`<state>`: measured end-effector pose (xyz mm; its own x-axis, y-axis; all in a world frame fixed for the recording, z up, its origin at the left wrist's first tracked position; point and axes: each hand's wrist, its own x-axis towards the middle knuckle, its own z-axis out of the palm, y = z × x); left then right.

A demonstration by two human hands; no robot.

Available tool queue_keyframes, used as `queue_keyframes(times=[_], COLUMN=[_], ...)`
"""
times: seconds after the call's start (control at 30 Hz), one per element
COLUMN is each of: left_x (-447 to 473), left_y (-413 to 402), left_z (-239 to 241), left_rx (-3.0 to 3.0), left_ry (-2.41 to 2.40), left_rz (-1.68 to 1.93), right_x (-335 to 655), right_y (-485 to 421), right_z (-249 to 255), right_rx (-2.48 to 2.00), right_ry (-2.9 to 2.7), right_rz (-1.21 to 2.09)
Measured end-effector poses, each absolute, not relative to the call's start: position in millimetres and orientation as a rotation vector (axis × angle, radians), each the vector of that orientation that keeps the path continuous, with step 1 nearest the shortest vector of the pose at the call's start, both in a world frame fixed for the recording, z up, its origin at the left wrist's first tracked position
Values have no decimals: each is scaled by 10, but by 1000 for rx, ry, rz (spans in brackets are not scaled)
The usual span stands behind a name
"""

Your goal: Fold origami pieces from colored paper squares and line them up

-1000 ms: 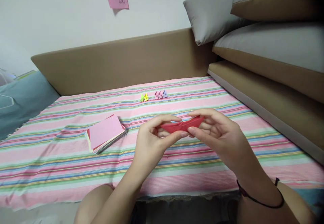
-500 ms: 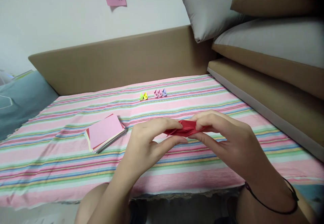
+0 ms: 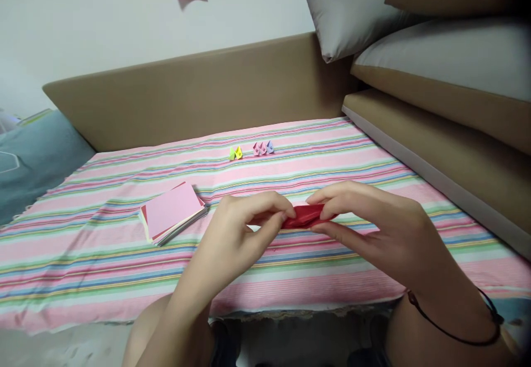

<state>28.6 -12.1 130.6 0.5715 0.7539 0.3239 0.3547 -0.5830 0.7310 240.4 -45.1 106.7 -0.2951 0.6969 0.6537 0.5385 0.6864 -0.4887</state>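
A piece of folded red paper (image 3: 306, 216) is held level above the striped cloth, seen nearly edge-on. My left hand (image 3: 249, 226) pinches its left end between thumb and fingers. At the right end, my right hand (image 3: 369, 223) grips it with the thumb below and the fingers above. Parts of both ends are hidden by my fingers. A stack of coloured paper (image 3: 172, 212), pink on top, lies on the cloth to the left of my left hand.
Small folded paper figures stand further back: a green and yellow pair (image 3: 235, 153) and a pink and purple group (image 3: 263, 148). Striped cloth (image 3: 124, 278) covers the surface. A brown backrest (image 3: 199, 98) bounds the back, stacked cushions (image 3: 448, 62) the right, a teal cushion (image 3: 37, 162) the left.
The left thumb has closed up against the left fingers, tightening the pinch on the red paper. The paper looks flatter and narrower. The whole view has shifted slightly.
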Motion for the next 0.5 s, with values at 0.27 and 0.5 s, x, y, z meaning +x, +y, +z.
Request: queue_keyframes(times=[0.27,0.5], left_x=[335,387], left_y=[-207,-207], left_z=[1335,1317], left_rx=[1998,1878], left_ry=[937,909], left_rz=[903,819], right_x=[2380,2356], right_y=[-496,-504], right_z=[1081,1080], right_rx=[-1018,-1123], right_ry=[-1836,-1789], right_rz=[282,361])
